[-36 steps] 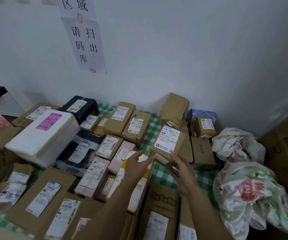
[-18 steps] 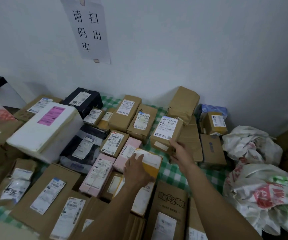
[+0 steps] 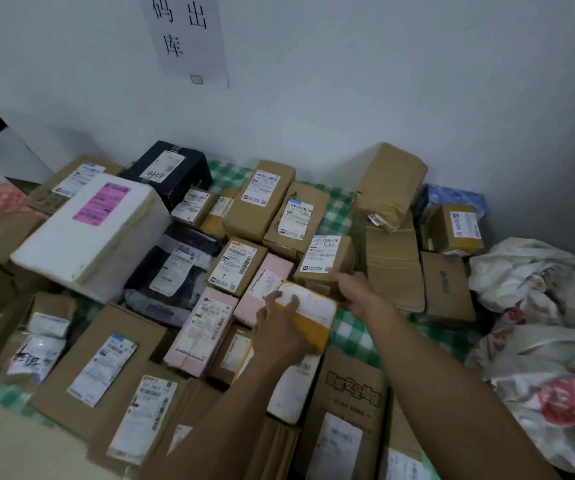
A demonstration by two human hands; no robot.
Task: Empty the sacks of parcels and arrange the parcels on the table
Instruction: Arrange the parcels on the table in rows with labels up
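The right hand (image 3: 350, 289) clamps a small brown parcel (image 3: 325, 259) on the crowded bench (image 3: 350, 332); left hand (image 3: 279, 329) fingers grip a yellow mailer (image 3: 313, 317). Nudged neighbours risk toppling the leaning box (image 3: 388, 183).

Parcels crowd the table (image 3: 348, 336) from the near edge to the far wall (image 3: 348, 98). Crumpled sacks (image 3: 535, 306) lie right, seemingly off its edge; a foam box (image 3: 88, 233) sits left.

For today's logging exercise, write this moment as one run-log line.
left hand: on yellow mailer | right hand: setting small brown box on table | sacks: at right
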